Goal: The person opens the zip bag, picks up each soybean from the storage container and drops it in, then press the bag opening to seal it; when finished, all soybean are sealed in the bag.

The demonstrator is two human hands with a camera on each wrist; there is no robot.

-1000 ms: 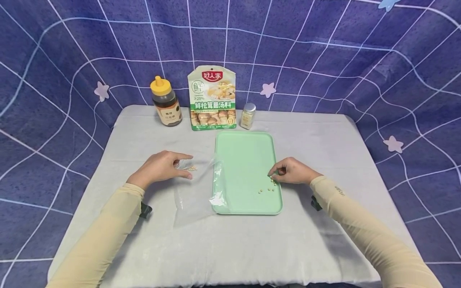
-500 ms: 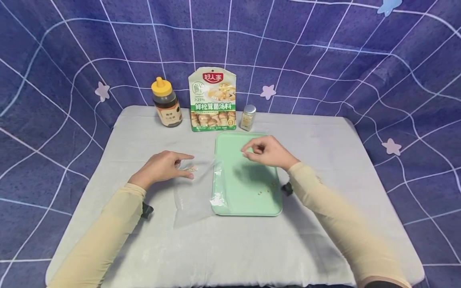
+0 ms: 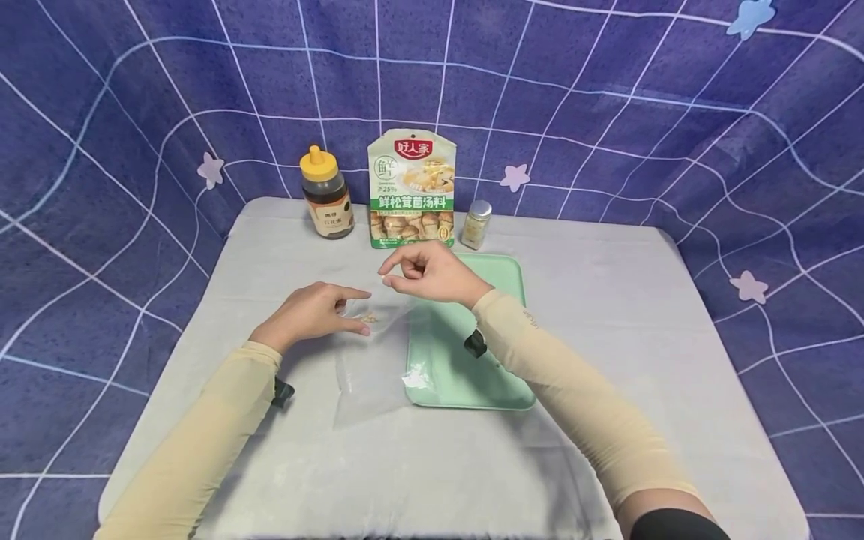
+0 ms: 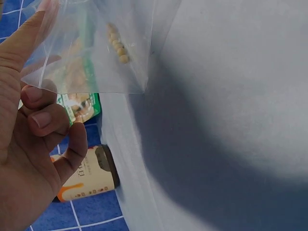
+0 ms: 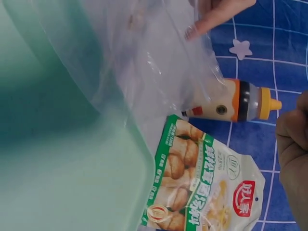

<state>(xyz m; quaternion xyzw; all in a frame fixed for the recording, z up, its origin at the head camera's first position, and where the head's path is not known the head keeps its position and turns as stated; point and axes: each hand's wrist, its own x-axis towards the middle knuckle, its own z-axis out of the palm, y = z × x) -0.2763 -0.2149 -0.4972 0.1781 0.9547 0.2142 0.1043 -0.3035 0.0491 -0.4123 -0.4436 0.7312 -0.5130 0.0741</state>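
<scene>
The clear plastic bag (image 3: 367, 394) with round, yellowish beans (image 4: 117, 45) inside overlaps the left edge of the pale-green rectangular tray (image 3: 472, 386). My left hand (image 3: 313, 315) spreads thumb and forefinger at the bag's mouth; I'd keep that gap wide. My right hand (image 3: 432, 274) curls, possibly pinching a bean, I can't tell; it has moved left since hovering above the tray.

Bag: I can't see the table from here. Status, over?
Left hand touching bag, balls inside. Right hand close by, grip unclear. Bag overlaps tray; no obstacle evident.
</scene>
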